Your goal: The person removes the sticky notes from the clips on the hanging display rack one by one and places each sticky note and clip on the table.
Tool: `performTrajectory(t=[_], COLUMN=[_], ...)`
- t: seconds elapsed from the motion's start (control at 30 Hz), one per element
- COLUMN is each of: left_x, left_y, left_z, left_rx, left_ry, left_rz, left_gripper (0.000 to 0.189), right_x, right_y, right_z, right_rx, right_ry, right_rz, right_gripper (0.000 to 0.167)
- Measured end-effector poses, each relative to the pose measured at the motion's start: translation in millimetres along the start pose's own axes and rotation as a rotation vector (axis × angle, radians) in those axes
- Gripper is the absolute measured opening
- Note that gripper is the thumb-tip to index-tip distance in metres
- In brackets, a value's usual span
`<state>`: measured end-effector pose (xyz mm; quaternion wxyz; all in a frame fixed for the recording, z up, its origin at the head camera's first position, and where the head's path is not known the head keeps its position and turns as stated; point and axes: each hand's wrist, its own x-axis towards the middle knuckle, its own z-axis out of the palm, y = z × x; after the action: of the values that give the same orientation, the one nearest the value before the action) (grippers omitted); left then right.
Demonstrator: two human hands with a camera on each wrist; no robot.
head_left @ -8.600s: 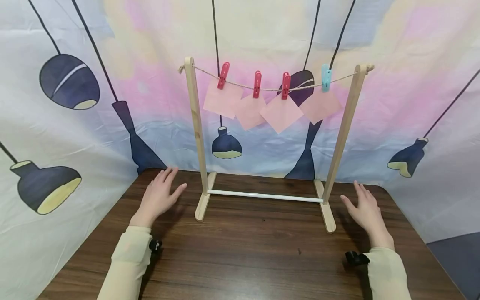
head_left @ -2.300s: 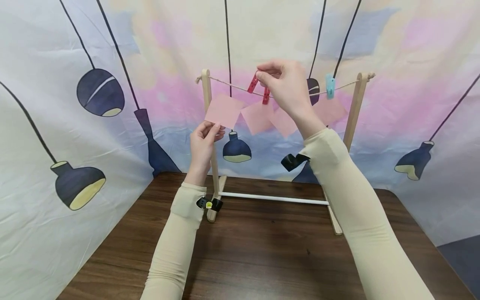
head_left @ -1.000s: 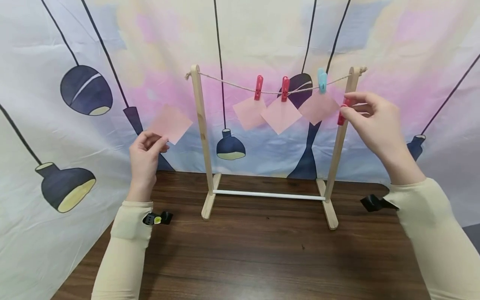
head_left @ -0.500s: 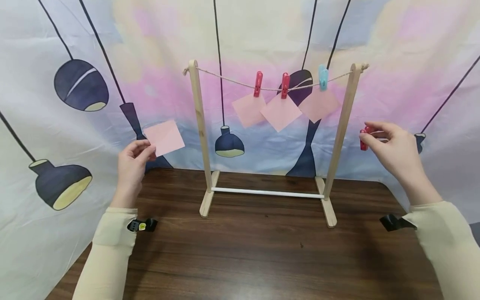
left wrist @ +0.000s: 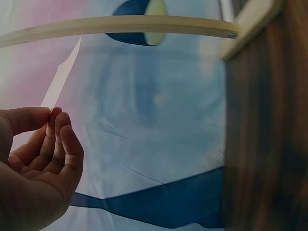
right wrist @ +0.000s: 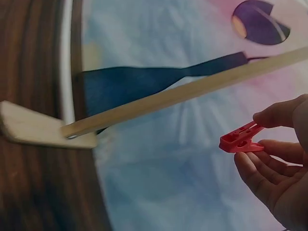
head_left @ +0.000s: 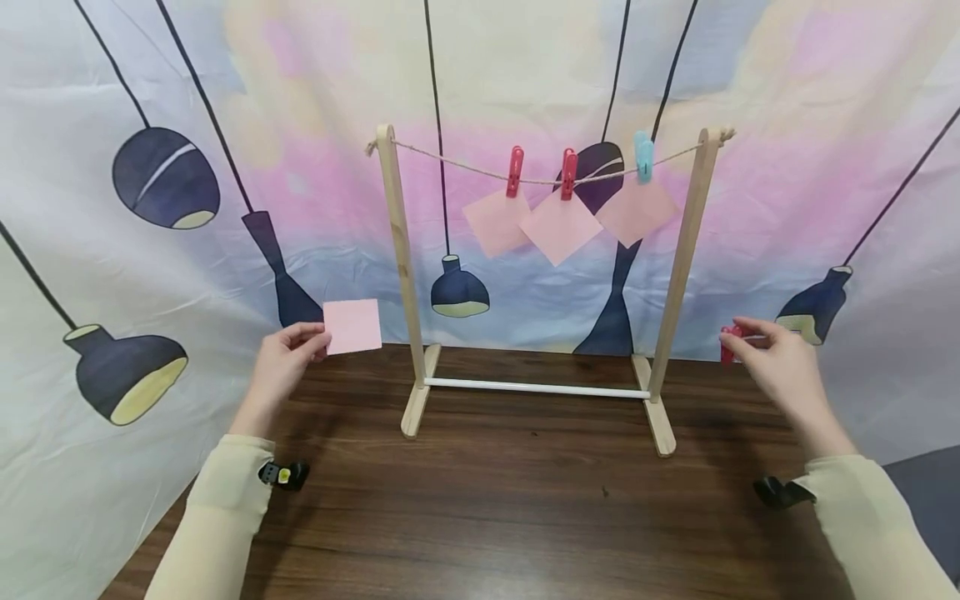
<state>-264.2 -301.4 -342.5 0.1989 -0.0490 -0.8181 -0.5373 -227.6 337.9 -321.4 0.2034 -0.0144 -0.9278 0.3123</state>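
Left fingers (head_left: 307, 335) pinch a square pink paper (head_left: 352, 326), right fingers (head_left: 750, 337) a red clothespin (head_left: 728, 343)

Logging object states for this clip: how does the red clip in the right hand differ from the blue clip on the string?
The red clip is off the line, pinched in the right hand low beside the frame's right post; the blue clip sits clamped on the string up top. The blue clip grips a pink paper; the red clip holds nothing. They differ in colour. Both look like small plastic pegs.
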Motion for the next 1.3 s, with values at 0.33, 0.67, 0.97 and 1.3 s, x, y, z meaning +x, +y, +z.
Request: performTrajectory(t=[0.33,0.67,0.97,1.3], left_x=[-10.2,-14.5,-17.7,-17.5], left_y=[-33.3,-55.7,-75.1,-87.3], left_z=[0.4,2.2,7.3,12.6], left_rx=[0.230,0.299,0.292,0.317], left_ry=[-0.138,-0.234,-0.287,-0.360], left_rz=[-0.028,-0.083,-0.109,-0.138], left_gripper=[0.035,0.036,0.030,0.026], right_x=[-17.9,-33.9,-39.3,-39.5], right_y=[37,60,74,81], right_z=[31,61,72,76], right_rx=[-0.055,-0.069,-0.075,-0.104], right_ry=[-0.050,-0.143,-0.231,-0.335], right_rz=[0.031,0.050,0.084,0.091], right_gripper=[0.062,0.056,0.055,0.053])
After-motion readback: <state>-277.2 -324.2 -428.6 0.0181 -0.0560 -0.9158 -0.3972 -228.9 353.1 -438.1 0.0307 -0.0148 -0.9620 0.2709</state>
